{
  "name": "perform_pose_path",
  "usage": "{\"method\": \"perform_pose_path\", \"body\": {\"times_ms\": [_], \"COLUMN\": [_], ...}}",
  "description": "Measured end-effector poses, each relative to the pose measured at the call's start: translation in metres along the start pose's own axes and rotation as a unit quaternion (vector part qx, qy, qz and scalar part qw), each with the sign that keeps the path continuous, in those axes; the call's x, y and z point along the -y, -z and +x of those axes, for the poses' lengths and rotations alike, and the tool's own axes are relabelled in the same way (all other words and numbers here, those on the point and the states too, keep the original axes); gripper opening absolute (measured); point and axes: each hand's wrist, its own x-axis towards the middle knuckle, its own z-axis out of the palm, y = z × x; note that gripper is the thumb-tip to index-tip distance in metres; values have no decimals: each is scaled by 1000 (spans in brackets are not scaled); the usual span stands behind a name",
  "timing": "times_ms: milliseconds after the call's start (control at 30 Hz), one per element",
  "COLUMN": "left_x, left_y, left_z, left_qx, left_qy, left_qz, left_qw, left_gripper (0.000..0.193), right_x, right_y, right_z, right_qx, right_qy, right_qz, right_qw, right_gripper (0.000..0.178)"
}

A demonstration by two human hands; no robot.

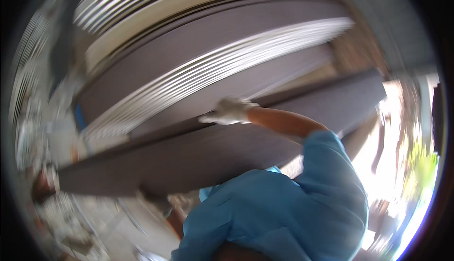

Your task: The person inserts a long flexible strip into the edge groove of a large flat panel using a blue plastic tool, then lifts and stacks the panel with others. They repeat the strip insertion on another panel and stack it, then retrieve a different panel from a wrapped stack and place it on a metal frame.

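Observation:
A long dark brown panel [179,154] slants across the middle of the head view, its broad face turned toward me and its right end higher than its left. My right hand [231,111], in a whitish glove, is closed over the panel's upper edge near the middle. Below the lower edge, left of my blue shirt, my left hand [158,203] is at the panel, its forearm reaching up from below. That hand is blurred and its fingers are partly hidden; it appears to hold the lower edge.
Behind the panel lie more brown panels [217,29] with a band of whitish ribbed strips [227,67] between them. A beige board [189,3] and further ribbed strips stand beyond. A blurred brown object [43,184] is by the panel's left end. Bright light and greenery [418,168] show at right.

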Motion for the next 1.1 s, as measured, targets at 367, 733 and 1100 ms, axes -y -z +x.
{"method": "perform_pose_path", "body": {"times_ms": [367,733,1100], "left_x": [148,246,383], "left_y": [-106,-199,-302], "left_z": [-30,-80,-183], "left_qx": [-184,-251,-97], "left_qy": [197,184,242], "left_qz": [-272,-269,-355], "left_qw": [924,911,898], "left_gripper": [69,80,83], "right_x": [-153,-281,-474], "right_y": [23,72,141], "right_z": [76,104,98], "right_qx": [-147,-125,-82], "right_qy": [72,81,54], "right_qz": [-214,-227,-192], "right_qw": [963,962,977], "right_gripper": [80,75,69]}}
